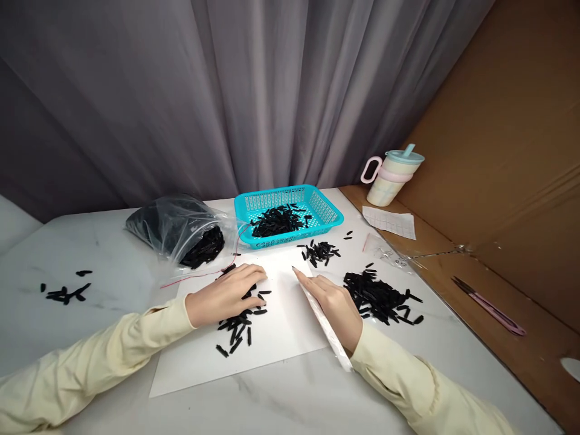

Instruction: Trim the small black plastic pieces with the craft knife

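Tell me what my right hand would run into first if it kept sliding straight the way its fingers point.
The right hand points up and left across the white sheet. That stretch of paper looks bare; beyond its far edge, the first thing is probably the turquoise basket of black pieces, though depth is hard to judge.

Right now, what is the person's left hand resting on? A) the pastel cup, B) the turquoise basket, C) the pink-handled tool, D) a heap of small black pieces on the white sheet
D: the left hand lies palm down over the black pieces on the white sheet, well short of the turquoise basket.
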The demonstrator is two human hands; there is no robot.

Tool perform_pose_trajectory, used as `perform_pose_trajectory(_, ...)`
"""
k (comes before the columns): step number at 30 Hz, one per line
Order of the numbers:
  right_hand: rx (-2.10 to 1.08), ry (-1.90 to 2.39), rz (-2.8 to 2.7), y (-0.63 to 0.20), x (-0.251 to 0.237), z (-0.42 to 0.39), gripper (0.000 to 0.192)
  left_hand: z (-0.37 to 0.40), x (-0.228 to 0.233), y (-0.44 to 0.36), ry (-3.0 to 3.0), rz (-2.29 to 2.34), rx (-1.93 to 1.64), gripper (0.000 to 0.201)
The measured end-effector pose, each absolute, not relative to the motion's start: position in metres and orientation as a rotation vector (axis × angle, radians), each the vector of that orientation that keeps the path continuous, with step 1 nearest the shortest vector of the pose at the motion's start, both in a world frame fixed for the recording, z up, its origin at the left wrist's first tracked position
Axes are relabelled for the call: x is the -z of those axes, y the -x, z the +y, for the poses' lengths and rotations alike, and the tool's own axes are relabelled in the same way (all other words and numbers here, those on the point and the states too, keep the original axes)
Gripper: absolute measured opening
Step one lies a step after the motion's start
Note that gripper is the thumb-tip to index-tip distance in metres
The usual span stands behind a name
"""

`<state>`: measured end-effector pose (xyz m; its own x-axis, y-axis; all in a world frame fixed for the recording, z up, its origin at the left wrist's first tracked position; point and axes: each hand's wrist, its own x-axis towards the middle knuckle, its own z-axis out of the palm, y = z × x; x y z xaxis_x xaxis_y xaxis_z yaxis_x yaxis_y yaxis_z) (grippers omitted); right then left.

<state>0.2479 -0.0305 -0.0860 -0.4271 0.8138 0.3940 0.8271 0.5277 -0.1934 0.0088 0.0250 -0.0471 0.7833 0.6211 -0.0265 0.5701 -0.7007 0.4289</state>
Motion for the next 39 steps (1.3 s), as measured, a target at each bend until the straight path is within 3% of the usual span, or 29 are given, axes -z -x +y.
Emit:
perform_pose_trajectory(4,0.204,1.252,-2.456,-0.25,0.086,-0.022,0.036,0.029,0.054,-0.014,-2.489,0.881,-0.2,0.009)
perform_pose_trajectory(12,0.086,1.171,-2.39,-0.231,0.077,-0.013,0.03,0.03,0.072,-0.019,-2.432,0.877,-0.44,0.009)
perform_pose_trajectory(15,-0.244,1.152,-2.255,-0.219,0.075,-0.019,0.022,0.027,0.076,-0.021,-2.422,0.883,-0.529,0.011)
perform_pose_trajectory(18,-0.957,1.092,-1.934,-0.213,0.077,-0.024,0.019,0.024,0.078,-0.022,-2.412,0.79,-0.715,0.012)
perform_pose_trajectory(22,-1.463,1.017,-1.537,-0.211,0.084,-0.023,0.028,0.022,0.08,-0.02,-2.453,0.637,-0.834,0.012)
perform_pose_trajectory(39,-1.718,0.924,-1.241,-0.216,0.082,-0.022,0.027,0.025,0.071,-0.014,-2.242,0.502,-0.835,0.012)
